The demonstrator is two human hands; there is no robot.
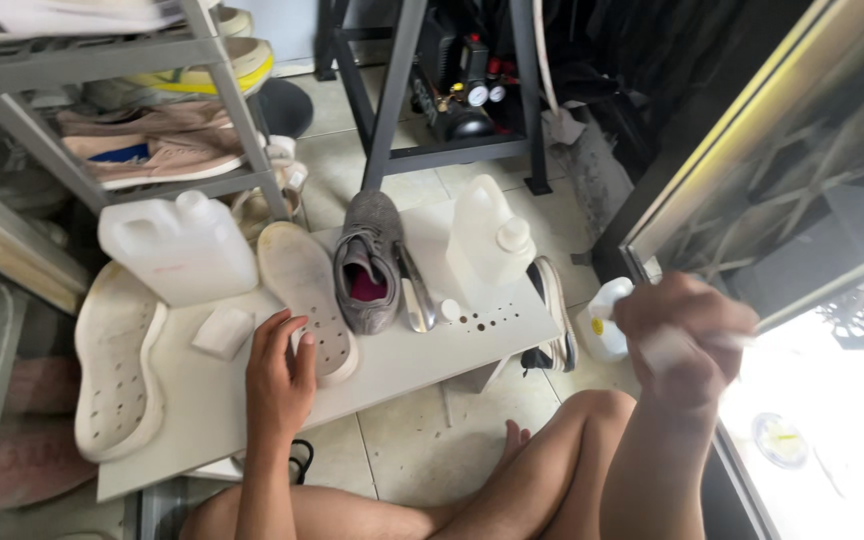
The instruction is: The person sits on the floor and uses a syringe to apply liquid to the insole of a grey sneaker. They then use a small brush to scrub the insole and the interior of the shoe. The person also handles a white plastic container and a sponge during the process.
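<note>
Looking down from the head camera: a white insole (307,295) lies flat on a low white board (402,350), toe end nearest the person, its surface grubby and punched with small holes toward the front. It sits just left of a grey knit shoe (369,262) with a dark pink lining, the two nearly touching.

Left hand (280,372) rests palm-down on the near end of the insole, fingers together and extended, thumb out to the side, forearm running straight up from the lap.

Right hand (687,335) is raised off to the right, well apart from the board, blurred; fingers curled tight around a small whitish object (670,348) whose kind I cannot tell.

Also on the board: a second insole (117,365) at the left edge, a white sponge block (222,330), two white plastic jugs (180,245), (492,235).
</note>
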